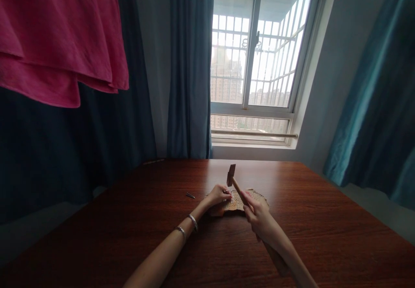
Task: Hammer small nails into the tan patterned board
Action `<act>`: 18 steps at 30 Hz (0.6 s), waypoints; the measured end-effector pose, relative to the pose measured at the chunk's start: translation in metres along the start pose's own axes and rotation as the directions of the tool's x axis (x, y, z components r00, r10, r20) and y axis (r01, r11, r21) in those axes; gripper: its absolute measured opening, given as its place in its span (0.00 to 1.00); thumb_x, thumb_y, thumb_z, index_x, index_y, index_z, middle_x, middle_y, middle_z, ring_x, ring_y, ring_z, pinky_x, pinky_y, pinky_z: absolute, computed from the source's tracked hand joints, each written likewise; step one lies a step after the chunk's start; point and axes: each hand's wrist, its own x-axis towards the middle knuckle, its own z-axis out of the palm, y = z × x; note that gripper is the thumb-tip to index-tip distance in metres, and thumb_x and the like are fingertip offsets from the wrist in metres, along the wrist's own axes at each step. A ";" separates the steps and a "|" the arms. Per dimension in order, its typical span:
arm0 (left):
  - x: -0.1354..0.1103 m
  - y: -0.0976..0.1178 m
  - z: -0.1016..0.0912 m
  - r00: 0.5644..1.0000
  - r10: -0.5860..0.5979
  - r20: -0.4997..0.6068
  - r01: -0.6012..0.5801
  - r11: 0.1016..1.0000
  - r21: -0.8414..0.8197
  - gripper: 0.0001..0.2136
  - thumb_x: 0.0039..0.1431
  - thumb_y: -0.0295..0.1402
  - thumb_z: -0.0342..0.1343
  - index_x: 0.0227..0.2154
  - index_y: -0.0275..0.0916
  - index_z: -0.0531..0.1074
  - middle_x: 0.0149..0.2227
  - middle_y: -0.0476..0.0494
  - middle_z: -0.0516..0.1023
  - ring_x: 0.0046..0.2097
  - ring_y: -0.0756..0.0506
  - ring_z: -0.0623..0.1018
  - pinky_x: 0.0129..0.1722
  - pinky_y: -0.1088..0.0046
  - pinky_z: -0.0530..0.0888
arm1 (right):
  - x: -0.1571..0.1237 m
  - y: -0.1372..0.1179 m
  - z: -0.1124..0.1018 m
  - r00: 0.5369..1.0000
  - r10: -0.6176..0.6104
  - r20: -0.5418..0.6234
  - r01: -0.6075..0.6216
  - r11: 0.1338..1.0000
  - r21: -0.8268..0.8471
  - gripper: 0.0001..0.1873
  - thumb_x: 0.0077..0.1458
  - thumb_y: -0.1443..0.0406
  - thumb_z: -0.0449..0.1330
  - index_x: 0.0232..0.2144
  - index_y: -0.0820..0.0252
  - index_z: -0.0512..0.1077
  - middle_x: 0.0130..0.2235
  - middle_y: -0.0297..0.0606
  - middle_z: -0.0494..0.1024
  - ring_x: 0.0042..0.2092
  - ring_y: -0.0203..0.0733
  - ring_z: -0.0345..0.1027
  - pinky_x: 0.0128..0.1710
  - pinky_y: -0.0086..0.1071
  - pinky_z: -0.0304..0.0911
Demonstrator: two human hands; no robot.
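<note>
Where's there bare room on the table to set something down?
Bare tabletop shows right of the right forearm, and left of the left forearm, nearer than the thin dark pieces. The middle is crowded: the left hand at the perforated board, the right hand close by, holding the hammer.

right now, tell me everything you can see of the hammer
The hammer has a narrow, blocky, dark brownish head, perhaps metal, and a straight, lighter brown handle that looks wooden. It is held tilted, head uppermost and leaning left. The fingers of the right hand wrap the handle, hiding part of it. In the picture, the handle crosses the dotted board; the head appears to touch nothing.
</note>
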 end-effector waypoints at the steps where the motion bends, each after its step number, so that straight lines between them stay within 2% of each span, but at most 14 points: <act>1: 0.000 -0.001 0.000 1.000 -0.017 0.001 0.017 1.000 -0.003 0.12 0.43 0.38 0.60 0.20 0.30 0.75 0.19 0.50 0.69 0.22 0.53 0.63 0.22 0.78 0.55 | 0.000 0.000 0.000 1.000 0.006 0.015 -0.006 1.000 0.007 0.28 0.56 0.66 0.47 0.60 0.57 0.60 0.21 0.29 0.66 0.19 0.31 0.60 0.21 0.22 0.63; 3: 0.001 -0.003 0.001 0.999 -0.032 -0.003 0.032 0.999 -0.018 0.12 0.42 0.38 0.60 0.21 0.30 0.75 0.19 0.50 0.70 0.23 0.53 0.64 0.22 0.78 0.56 | 0.001 0.000 0.001 1.000 0.009 0.024 -0.009 1.000 0.007 0.29 0.56 0.67 0.46 0.60 0.58 0.60 0.22 0.29 0.67 0.19 0.31 0.59 0.20 0.22 0.62; 7: 0.001 -0.003 0.001 1.000 0.015 -0.019 -0.016 1.000 -0.023 0.13 0.43 0.38 0.60 0.20 0.30 0.75 0.20 0.49 0.71 0.23 0.53 0.65 0.22 0.78 0.57 | 0.001 0.000 0.002 1.000 -0.019 -0.025 0.019 1.000 -0.010 0.29 0.56 0.67 0.45 0.60 0.61 0.60 0.27 0.33 0.71 0.19 0.30 0.57 0.18 0.21 0.60; 11: 0.001 -0.001 0.001 0.999 -0.042 -0.016 0.043 0.999 0.013 0.13 0.43 0.38 0.60 0.22 0.30 0.76 0.21 0.49 0.71 0.23 0.52 0.65 0.22 0.78 0.56 | -0.001 -0.001 0.004 0.999 -0.009 0.051 0.007 0.999 0.040 0.30 0.57 0.66 0.45 0.62 0.55 0.56 0.34 0.36 0.76 0.20 0.31 0.61 0.19 0.22 0.62; 13: 0.000 0.002 0.000 0.998 -0.063 -0.019 0.063 0.998 0.014 0.12 0.42 0.38 0.60 0.22 0.30 0.76 0.20 0.48 0.72 0.24 0.52 0.66 0.23 0.78 0.57 | -0.002 -0.002 0.005 0.998 0.003 0.067 -0.007 0.998 0.067 0.31 0.56 0.67 0.45 0.62 0.53 0.55 0.36 0.37 0.77 0.23 0.32 0.66 0.21 0.23 0.64; 16: -0.001 0.006 0.000 0.999 -0.035 -0.026 0.034 0.999 -0.018 0.12 0.42 0.38 0.61 0.21 0.30 0.76 0.22 0.47 0.74 0.26 0.51 0.68 0.24 0.78 0.59 | -0.002 -0.002 0.006 0.999 -0.048 -0.007 0.049 0.995 0.084 0.30 0.55 0.67 0.46 0.62 0.55 0.58 0.41 0.40 0.77 0.33 0.37 0.71 0.30 0.26 0.68; 18: -0.002 0.007 -0.001 0.999 -0.038 -0.033 0.038 0.999 -0.016 0.12 0.41 0.38 0.62 0.21 0.30 0.76 0.23 0.47 0.74 0.26 0.51 0.68 0.24 0.78 0.59 | -0.003 -0.002 0.007 0.995 -0.084 -0.044 0.087 0.994 0.068 0.30 0.55 0.67 0.47 0.61 0.55 0.59 0.41 0.39 0.77 0.35 0.39 0.71 0.35 0.28 0.69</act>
